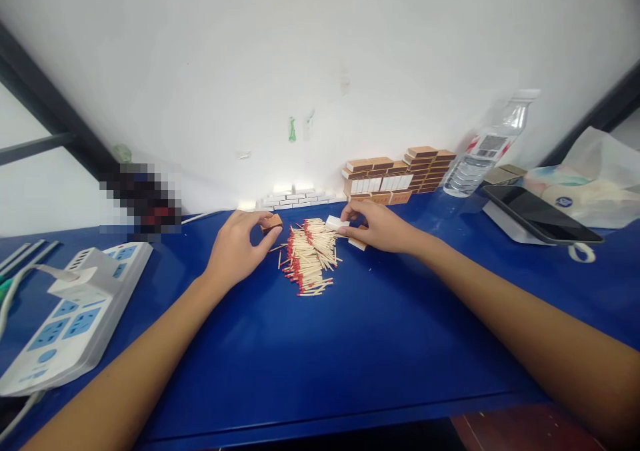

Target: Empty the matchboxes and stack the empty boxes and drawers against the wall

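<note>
A loose heap of red-tipped matches (313, 257) lies on the blue table (320, 357) between my hands. My left hand (240, 241) pinches a brown matchbox sleeve (272, 222) between thumb and fingers, just left of the heap. On the heap's right edge, my right hand (373, 224) grips a small white matchbox tray (337, 223); whether it holds matches I cannot tell. Another matchbox piece (357, 243), white and brown, lies on the table under my right hand, partly hidden by it.
Stacked white trays (295, 199) and stacked brown matchboxes (383, 179) stand along the wall. To the right are a plastic bottle (487, 147), a phone (543, 212) propped on a white box, and a tissue pack (580, 194). A power strip (75, 324) with a plugged-in charger lies left.
</note>
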The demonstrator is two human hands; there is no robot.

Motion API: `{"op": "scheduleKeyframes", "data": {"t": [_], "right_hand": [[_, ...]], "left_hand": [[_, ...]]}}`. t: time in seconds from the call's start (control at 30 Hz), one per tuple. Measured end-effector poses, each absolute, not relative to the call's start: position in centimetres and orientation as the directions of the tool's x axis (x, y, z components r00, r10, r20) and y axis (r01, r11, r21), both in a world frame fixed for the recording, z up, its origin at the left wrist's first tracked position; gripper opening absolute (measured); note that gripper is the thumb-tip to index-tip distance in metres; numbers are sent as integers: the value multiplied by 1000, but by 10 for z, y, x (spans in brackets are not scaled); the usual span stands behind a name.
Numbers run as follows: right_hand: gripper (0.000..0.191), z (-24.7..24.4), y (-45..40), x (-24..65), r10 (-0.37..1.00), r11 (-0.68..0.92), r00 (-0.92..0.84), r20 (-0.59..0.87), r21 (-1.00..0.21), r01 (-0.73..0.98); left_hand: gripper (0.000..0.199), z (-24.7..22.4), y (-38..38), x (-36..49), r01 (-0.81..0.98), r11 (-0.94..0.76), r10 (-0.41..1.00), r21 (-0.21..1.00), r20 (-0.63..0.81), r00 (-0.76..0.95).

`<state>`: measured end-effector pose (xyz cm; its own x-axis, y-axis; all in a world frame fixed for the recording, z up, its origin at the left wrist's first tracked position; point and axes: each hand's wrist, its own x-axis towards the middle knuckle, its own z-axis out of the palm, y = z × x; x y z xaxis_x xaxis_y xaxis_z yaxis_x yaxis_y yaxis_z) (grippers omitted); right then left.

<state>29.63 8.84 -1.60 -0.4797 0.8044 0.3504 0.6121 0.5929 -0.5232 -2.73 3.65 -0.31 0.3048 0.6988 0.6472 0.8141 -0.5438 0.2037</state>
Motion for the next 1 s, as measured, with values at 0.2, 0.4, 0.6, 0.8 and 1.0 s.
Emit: {"op": "scheduleKeyframes", "data": {"t": [0.2, 0.4, 0.6, 0.8, 1.0], "right_hand": [[30, -15, 89, 302, 840, 539, -425, 338, -611, 580], [28, -10, 86, 303, 853, 520, -373, 365, -654, 549], [28, 10, 59, 276, 858, 416, -455, 236, -841, 348], [47, 24, 28, 249, 846, 260, -515, 138, -950, 173], [49, 15, 20, 236, 831, 168, -554, 50, -972, 165]], "left_hand": [[21, -3, 37, -28, 800, -565, 686, 204, 654, 317], [16, -3, 36, -27, 762, -618, 629, 193, 704, 331], [29, 5, 24, -15, 696, -714, 497, 68, 750, 436], [48, 6, 11, 1, 624, -779, 412, -65, 698, 586], [26, 1, 12, 1, 587, -809, 417, -11, 693, 588]]}}
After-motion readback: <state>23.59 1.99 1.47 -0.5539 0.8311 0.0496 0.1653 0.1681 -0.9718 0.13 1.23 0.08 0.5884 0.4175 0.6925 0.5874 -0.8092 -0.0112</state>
